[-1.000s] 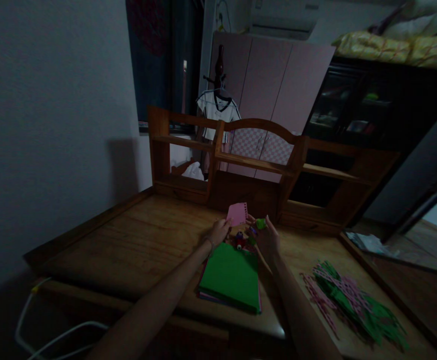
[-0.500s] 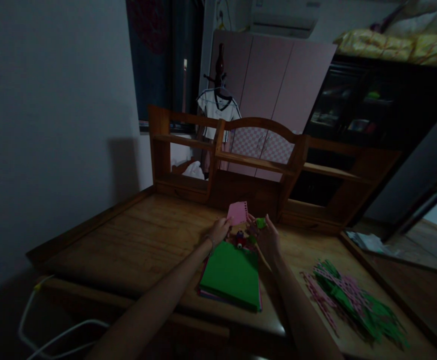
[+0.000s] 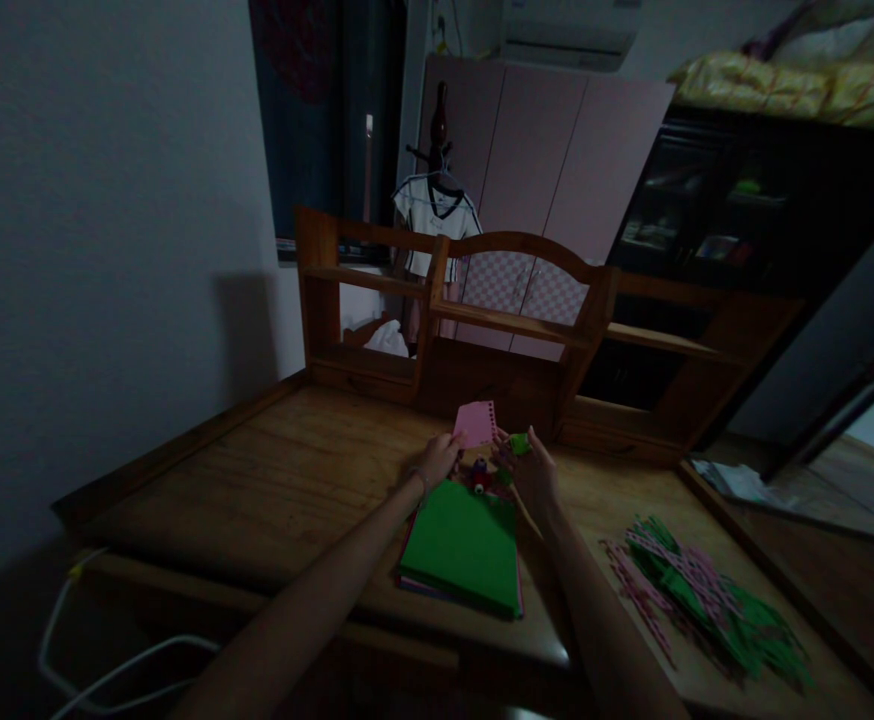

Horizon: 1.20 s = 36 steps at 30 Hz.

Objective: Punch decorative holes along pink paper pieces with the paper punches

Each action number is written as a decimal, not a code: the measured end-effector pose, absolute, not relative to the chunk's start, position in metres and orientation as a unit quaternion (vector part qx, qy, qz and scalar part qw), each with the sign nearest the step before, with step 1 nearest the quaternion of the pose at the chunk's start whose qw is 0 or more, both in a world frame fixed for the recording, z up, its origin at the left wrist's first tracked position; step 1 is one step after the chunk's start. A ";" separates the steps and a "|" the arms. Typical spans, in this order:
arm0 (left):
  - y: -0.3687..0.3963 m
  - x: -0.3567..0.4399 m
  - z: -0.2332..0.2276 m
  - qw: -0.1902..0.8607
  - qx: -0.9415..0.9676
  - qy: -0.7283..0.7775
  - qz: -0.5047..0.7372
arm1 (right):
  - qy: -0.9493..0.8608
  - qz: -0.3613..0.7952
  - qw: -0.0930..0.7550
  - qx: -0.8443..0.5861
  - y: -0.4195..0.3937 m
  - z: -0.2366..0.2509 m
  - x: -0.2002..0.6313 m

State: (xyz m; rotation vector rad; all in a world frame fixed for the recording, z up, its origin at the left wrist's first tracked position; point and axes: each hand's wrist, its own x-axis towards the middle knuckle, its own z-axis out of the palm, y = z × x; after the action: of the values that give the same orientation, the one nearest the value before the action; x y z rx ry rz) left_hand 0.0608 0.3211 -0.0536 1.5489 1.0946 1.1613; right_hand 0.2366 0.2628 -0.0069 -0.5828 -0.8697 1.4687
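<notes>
My left hand (image 3: 438, 460) pinches the lower left corner of a pink sheet of paper (image 3: 476, 425), raised over the far side of the desk. A row of dark holes or notches runs down the paper's right edge. My right hand (image 3: 536, 478) is closed around a small bright green object (image 3: 519, 443) beside that edge; its kind is too dark and small to tell. Between my wrists sits a small red and blue object (image 3: 480, 477), with reddish bits around it. Nearer to me lies a stack of coloured paper (image 3: 463, 548), green on top.
Pink and green perforated paper strips (image 3: 707, 600) lie heaped on the desk (image 3: 257, 480) at the right. A wooden shelf unit (image 3: 512, 320) closes off the desk's back. A white cable (image 3: 137, 655) hangs at the front left.
Both hands stay almost where they were, still holding the pink paper and the green object. The right hand has shifted very slightly left; the view has moved a little.
</notes>
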 end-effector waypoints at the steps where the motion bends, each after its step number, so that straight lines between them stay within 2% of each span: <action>1: 0.321 0.061 -0.053 0.443 0.625 0.443 0.466 | -0.379 0.638 0.619 -0.256 0.263 -0.007 0.236; 36: 0.320 0.062 -0.052 0.455 0.624 0.433 0.465 | -0.371 0.622 0.638 -0.263 0.266 -0.013 0.233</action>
State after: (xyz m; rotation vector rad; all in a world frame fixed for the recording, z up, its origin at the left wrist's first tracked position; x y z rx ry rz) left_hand 0.0617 0.3202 -0.0523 1.5399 1.0675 1.1463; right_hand 0.2325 0.2660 -0.0135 -0.6008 -0.8474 1.4192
